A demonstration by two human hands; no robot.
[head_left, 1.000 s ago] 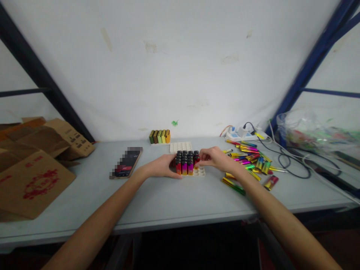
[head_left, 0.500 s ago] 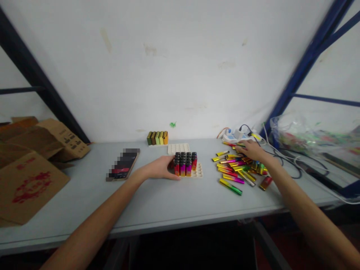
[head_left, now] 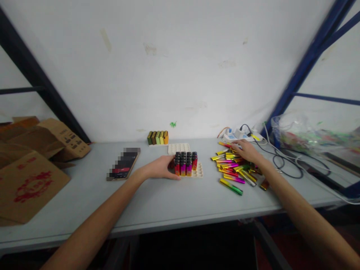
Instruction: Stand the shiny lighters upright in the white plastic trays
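Upright lighters with black tops and red, orange and purple bodies (head_left: 184, 167) stand packed in a white gridded tray (head_left: 199, 171). My left hand (head_left: 162, 167) is wrapped round their left side, thumb in front, the other fingers partly hidden behind. Over on the right, my right hand (head_left: 245, 150) lies across the far side of a loose heap of shiny lighters (head_left: 230, 165) in gold, pink, red and green. Its fingers stretch leftward over the heap and touch it; their undersides are hidden. Nearest the front edge lies a yellow-green lighter (head_left: 231, 186).
Behind the filled tray are another white tray (head_left: 179, 147) and a block of green-to-orange lighters (head_left: 158, 138). A phone (head_left: 123, 165) and cardboard boxes (head_left: 36, 183) occupy the left. A power strip (head_left: 239, 135), cables (head_left: 284, 165) and a clear plastic bag (head_left: 298, 131) lie right.
My right hand has moved slightly left, and several lighters at the heap's far and left sides have shifted left with it. My left hand and the filled tray have stayed put.
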